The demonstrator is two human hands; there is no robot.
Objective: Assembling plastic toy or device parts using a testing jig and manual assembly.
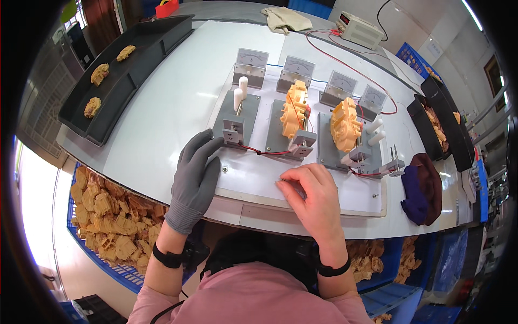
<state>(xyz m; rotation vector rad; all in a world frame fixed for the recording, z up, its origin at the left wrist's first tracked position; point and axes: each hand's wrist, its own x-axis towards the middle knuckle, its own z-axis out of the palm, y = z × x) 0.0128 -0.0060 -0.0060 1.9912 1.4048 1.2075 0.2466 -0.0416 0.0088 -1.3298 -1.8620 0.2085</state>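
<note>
My left hand (195, 168), in a grey glove, rests by the near edge of the leftmost test stand (249, 113). Its fingers are stretched out and hold nothing. Two white posts rise from that stand, and no yellow part sits on it. My bare right hand (313, 195) hovers over the front of the white board, thumb and index finger brought together in a pinch. Whatever is between those fingertips is too small to make out. A yellow plastic gearbox housing (294, 110) is mounted on the middle stand, and another gearbox housing (345, 125) on the right stand.
Several analog meters (251, 58) stand behind the stands, joined by wires. A black tray (127, 75) with yellow parts lies left; black bins (429, 124) stand right. A dark cloth (426, 189) lies at the right edge. A power supply (360, 29) sits behind; a blue crate (110, 216) holds yellow housings below.
</note>
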